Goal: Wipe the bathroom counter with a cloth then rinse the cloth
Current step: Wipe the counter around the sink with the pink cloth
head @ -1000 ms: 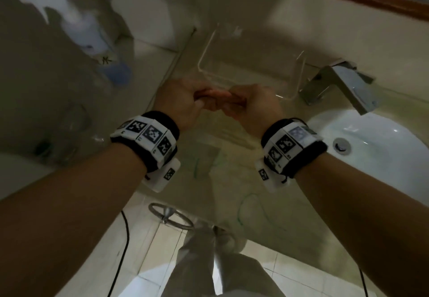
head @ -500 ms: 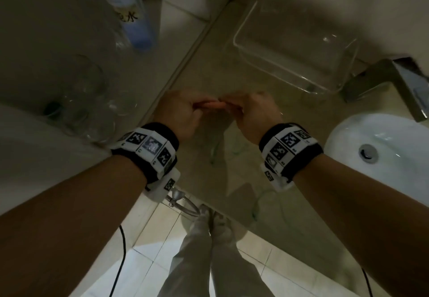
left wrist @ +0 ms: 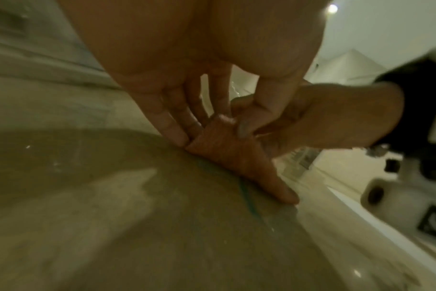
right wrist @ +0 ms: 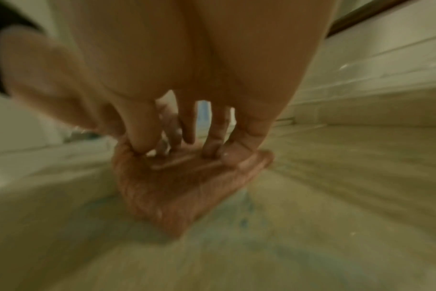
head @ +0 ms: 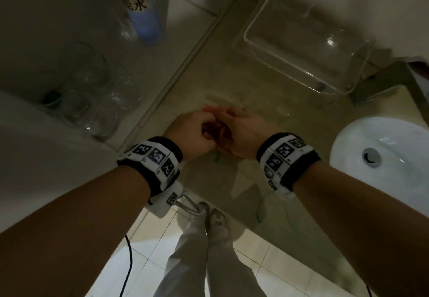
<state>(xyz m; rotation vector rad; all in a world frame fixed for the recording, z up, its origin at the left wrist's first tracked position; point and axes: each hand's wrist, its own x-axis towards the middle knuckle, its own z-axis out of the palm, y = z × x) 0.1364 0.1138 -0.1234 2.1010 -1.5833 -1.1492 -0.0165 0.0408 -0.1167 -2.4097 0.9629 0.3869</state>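
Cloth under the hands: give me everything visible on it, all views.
The cloth is small, pinkish-orange, with a fuzzy, ribbed-looking weave, folded into a compact pad with a pointed corner. It lies flat on the greenish-beige counter, beside a teal streak. The left hand and right hand both bear on it; the right fingertips press its top, the left fingers pinch its edge. In the head view the hands hide it almost completely. Whether it is wet cannot be told.
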